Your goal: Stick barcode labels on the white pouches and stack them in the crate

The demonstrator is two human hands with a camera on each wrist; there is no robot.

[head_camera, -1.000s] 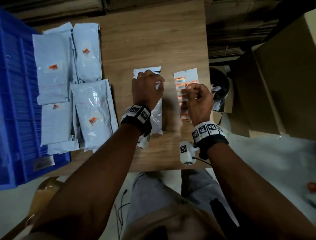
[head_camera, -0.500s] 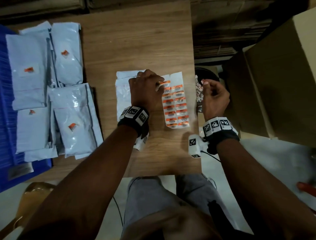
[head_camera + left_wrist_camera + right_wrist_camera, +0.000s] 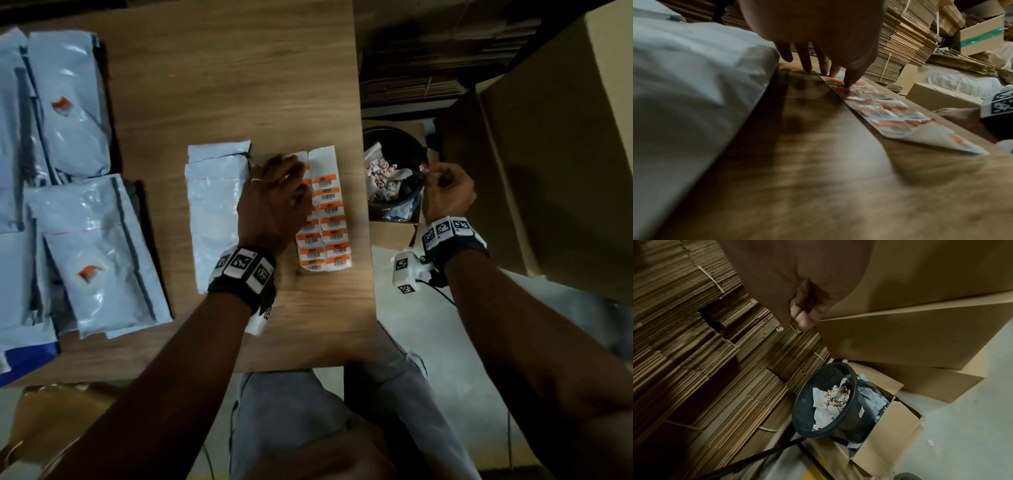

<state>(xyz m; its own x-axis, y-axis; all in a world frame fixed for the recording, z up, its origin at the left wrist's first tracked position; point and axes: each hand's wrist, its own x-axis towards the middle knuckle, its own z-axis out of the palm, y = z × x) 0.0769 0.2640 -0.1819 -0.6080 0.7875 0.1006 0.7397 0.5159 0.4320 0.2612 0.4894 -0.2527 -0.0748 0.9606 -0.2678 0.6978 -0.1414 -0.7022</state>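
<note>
Our left hand (image 3: 274, 198) presses straight fingers on the label sheet (image 3: 327, 219); our right hand (image 3: 445, 192), at three o'clock over the bin (image 3: 387, 137), pinches a scrap (image 3: 780, 328). Next we likely peel a label.

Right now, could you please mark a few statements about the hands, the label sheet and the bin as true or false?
1. The left hand presses its fingertips on the barcode label sheet. True.
2. The right hand rests flat on the wooden table. False: it is over the black waste bin, fingers curled.
3. The bin is empty. False: it holds paper scraps.
4. An unlabelled white pouch lies left of the sheet. True.
</note>
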